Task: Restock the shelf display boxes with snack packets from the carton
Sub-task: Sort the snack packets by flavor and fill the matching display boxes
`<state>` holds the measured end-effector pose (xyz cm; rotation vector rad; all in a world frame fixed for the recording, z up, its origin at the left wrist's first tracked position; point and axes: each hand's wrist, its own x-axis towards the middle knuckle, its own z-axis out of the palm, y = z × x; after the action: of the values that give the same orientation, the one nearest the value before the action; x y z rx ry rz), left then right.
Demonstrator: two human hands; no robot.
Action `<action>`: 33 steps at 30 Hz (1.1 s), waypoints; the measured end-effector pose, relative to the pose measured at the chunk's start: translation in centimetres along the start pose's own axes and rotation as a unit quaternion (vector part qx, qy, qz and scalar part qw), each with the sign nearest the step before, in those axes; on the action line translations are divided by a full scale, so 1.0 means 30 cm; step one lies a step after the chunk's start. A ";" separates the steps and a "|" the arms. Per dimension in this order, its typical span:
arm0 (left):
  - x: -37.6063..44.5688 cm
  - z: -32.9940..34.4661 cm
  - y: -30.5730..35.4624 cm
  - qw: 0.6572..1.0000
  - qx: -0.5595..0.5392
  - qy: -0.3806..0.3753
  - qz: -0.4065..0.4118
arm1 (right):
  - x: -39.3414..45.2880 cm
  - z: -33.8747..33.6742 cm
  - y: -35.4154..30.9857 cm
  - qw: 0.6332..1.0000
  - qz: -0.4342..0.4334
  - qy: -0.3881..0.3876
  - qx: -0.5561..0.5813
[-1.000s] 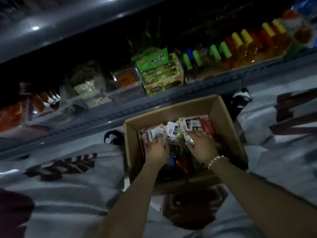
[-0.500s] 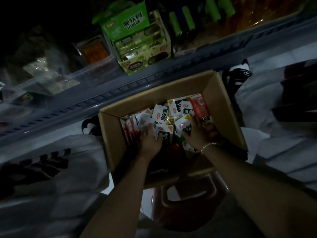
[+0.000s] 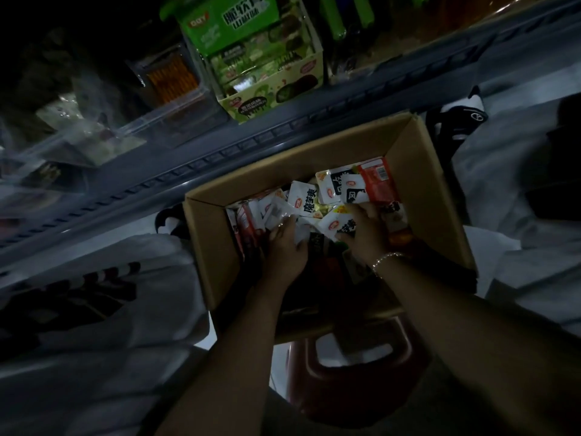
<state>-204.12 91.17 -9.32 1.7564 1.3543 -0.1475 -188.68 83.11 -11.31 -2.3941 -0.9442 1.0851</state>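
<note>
Both hands were down inside the open brown cardboard carton point(image 3: 427, 196), buried among the small white snack packets with black lettering point(image 3: 306, 202). The left hand point(image 3: 287, 247) had its fingers curled over a few white packets at the left of the pile, gripping them. The right hand point(image 3: 364, 231), with a thin bead bracelet point(image 3: 388, 259) on its wrist, closed around another white packet just right of centre. More white packets and a red packet with a barcode point(image 3: 375, 180) lay just beyond the fingers, toward the carton's far wall. The carton rested on a dark red plastic stool point(image 3: 361, 372). Past it ran the grey metal shelf edge point(image 3: 220, 158), carrying a green printed cardboard display box point(image 3: 267, 73) and, to its left, a clear plastic bin with orange sticks point(image 3: 171, 77).
</note>
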 end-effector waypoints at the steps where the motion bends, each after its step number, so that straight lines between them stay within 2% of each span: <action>1: -0.003 -0.005 0.003 1.000 -0.006 0.008 0.004 | 0.002 0.006 -0.007 1.000 -0.007 -0.001 0.001; 5: 0.010 -0.018 -0.007 0.996 0.003 0.080 0.038 | 0.004 0.019 -0.040 1.000 0.001 -0.001 -0.013; 10: 0.059 -0.034 -0.021 0.999 0.030 -0.006 -0.010 | 0.012 0.024 -0.052 1.000 0.009 0.007 -0.027; 13: 0.067 -0.044 -0.028 1.000 0.014 0.007 0.001 | 0.028 0.024 -0.058 1.000 0.021 0.008 -0.010; 17: 0.078 -0.047 -0.016 0.996 0.079 0.007 0.031 | 0.032 0.021 -0.055 1.000 0.026 -0.003 -0.016; 24: 0.136 -0.031 -0.015 0.986 0.167 -0.002 -0.004 | 0.039 0.020 -0.049 0.998 0.041 0.007 0.054; 29: 0.164 -0.036 0.010 0.976 0.211 0.042 0.012 | 0.029 0.000 -0.065 0.998 0.002 0.021 0.053; 33: 0.162 -0.027 0.021 0.985 0.150 0.082 -0.015 | 0.021 -0.015 -0.080 1.000 -0.011 -0.021 0.017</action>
<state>-202.01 95.24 -11.24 2.0344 1.5406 -0.2389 -189.08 85.27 -10.04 -2.3375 -0.9551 1.1376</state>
